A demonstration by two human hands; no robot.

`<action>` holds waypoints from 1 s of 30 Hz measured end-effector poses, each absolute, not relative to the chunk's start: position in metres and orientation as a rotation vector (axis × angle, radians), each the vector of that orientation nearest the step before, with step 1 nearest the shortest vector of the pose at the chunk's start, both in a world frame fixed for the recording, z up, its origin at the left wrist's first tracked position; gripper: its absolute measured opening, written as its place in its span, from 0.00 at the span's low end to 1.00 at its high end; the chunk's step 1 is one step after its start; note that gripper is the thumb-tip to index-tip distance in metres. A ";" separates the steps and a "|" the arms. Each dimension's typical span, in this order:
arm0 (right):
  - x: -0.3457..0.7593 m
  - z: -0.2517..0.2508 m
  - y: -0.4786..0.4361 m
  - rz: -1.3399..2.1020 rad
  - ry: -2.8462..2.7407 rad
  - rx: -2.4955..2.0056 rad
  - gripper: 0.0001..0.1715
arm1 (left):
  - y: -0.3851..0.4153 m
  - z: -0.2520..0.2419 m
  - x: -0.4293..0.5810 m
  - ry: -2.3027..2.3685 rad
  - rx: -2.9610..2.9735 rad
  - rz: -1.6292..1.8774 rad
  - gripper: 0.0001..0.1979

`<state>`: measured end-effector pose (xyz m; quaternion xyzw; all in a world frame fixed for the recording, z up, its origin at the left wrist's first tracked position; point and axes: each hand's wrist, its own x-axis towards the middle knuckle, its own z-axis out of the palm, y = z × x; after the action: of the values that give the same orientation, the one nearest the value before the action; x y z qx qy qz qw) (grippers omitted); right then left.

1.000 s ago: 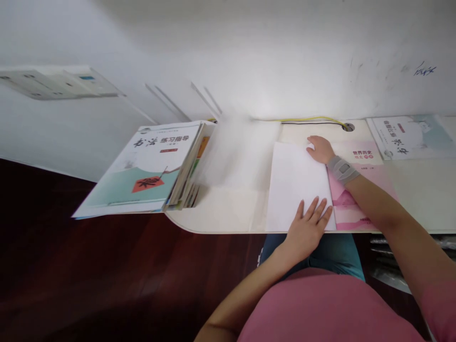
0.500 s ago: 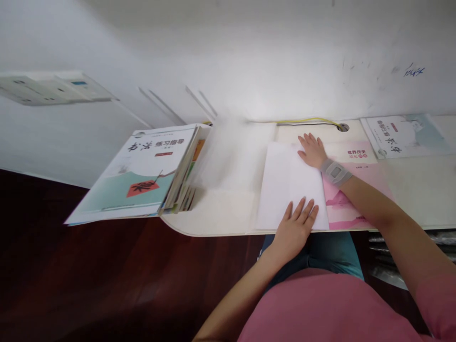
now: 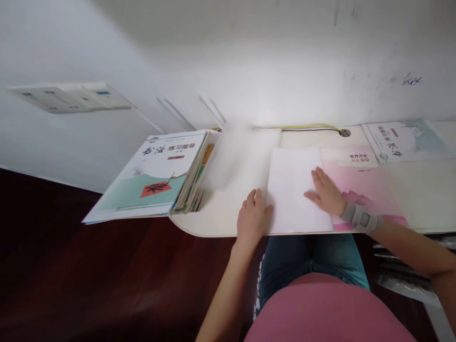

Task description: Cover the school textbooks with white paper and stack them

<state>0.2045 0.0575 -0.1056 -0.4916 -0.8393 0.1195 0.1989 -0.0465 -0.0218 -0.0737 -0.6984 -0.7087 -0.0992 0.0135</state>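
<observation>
A blank white sheet [image 3: 294,190] lies flat at the front of the desk, against or over the left side of a pink book [image 3: 370,175] with Chinese print. My right hand [image 3: 326,194], with a grey band on its wrist, rests open on the sheet's right part, fingers stretched out and pointing left and away. My left hand [image 3: 252,216] is at the sheet's left edge near the desk front. Its fingers are slightly bent, the thumb is apart at the edge, and I see nothing held in it.
At the left, a stack of books [image 3: 153,175] overhangs the desk's rounded end. A translucent sheet [image 3: 231,156] lies beside it, blurred. Another booklet [image 3: 402,141] lies at the back right. Cables [image 3: 309,126] run along the wall to a desk hole [image 3: 344,133].
My left hand has moved left from the white sheet's lower part to its left edge. My right hand has slid back towards me from the sheet's upper part. The view has shifted slightly.
</observation>
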 end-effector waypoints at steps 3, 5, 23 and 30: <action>0.194 -0.101 0.033 0.250 -2.430 -1.355 0.52 | -0.020 -0.080 -0.046 -2.230 -2.173 -0.443 0.25; 0.191 -0.096 0.030 0.219 -2.491 -1.330 0.53 | -0.018 -0.078 -0.047 -2.307 -2.152 -0.524 0.25; 0.235 -0.092 -0.071 0.657 -1.369 -1.468 0.26 | -0.018 0.050 0.072 -1.301 -2.624 -2.006 0.27; 0.315 -0.093 -0.072 0.686 -0.821 -1.369 0.23 | 0.070 -0.018 0.087 -1.474 -2.929 -1.073 0.28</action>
<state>0.3149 -0.0722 -0.0930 -0.6018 -0.3608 0.3016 0.6456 0.0870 0.0701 -0.0183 -0.8389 -0.4222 -0.3073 -0.1535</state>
